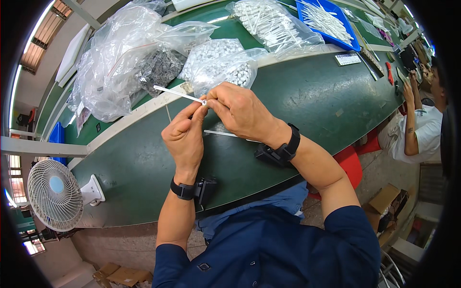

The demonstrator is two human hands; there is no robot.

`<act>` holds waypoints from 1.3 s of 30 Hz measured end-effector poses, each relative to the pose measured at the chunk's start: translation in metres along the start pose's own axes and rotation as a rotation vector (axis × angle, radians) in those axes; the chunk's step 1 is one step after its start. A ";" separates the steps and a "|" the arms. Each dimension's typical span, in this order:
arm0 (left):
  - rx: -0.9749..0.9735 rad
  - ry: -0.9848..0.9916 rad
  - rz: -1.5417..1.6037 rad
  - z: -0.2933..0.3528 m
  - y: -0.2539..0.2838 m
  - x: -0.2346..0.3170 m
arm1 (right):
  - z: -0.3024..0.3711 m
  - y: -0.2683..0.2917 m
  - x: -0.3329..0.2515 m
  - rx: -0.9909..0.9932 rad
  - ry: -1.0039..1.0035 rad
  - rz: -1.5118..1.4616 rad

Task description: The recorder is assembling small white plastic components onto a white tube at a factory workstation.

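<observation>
Over the table, my left hand [185, 139] is closed in a pinch on a thin white plastic stick [177, 93], which points up and to the left. My right hand [245, 113] pinches at the stick's near end, where a small whitish part [204, 102] shows between the fingertips of both hands. Fingers partly cover this part, so its exact shape is hidden. A second white stick [218, 133] lies on the green table beneath my right hand. Beyond my hands sits a clear bag of small white pieces [216, 62].
Clear bags [115, 57], one with dark pieces [161, 69], lie at the far left. Farther back are a bag of white sticks [269, 26] and a blue tray [353, 43]. A fan [55, 192] stands left; a co-worker [422, 120] sits at the right.
</observation>
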State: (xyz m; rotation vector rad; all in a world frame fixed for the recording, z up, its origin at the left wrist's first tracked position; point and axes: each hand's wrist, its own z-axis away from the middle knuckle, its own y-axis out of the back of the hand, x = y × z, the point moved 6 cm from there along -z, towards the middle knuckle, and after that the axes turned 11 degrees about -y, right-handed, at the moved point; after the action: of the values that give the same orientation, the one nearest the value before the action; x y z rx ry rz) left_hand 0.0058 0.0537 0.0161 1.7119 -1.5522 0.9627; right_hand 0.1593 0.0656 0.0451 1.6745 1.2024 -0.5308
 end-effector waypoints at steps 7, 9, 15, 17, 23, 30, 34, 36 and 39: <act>-0.041 0.012 0.026 0.000 0.002 -0.005 | 0.001 -0.001 -0.006 -0.007 0.140 0.067; -0.035 0.029 0.032 0.000 0.003 -0.004 | 0.001 -0.002 -0.007 -0.007 0.149 0.071; -0.028 0.071 0.065 0.000 0.003 -0.007 | 0.001 -0.003 -0.007 -0.007 0.150 0.073; -0.018 0.099 0.079 -0.001 0.004 -0.009 | 0.000 -0.003 -0.004 -0.004 0.123 0.054; 0.058 0.242 0.240 -0.002 0.001 -0.015 | -0.005 0.009 0.009 -0.019 -0.242 -0.183; 0.093 0.300 0.333 -0.002 0.001 -0.020 | -0.003 0.001 0.025 -0.195 -0.481 -0.302; 0.064 0.321 0.343 0.002 -0.002 -0.025 | -0.003 0.003 0.026 -0.129 -0.439 -0.278; 0.052 0.324 0.338 0.003 -0.002 -0.025 | -0.004 0.004 0.024 -0.106 -0.417 -0.260; 0.044 0.318 0.349 0.001 -0.001 -0.023 | -0.005 0.008 0.020 -0.136 -0.463 -0.240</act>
State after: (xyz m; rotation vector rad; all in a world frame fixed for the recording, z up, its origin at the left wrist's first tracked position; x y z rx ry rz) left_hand 0.0064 0.0650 -0.0040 1.2577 -1.6487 1.3777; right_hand 0.1735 0.0789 0.0350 1.2101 1.0686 -0.9080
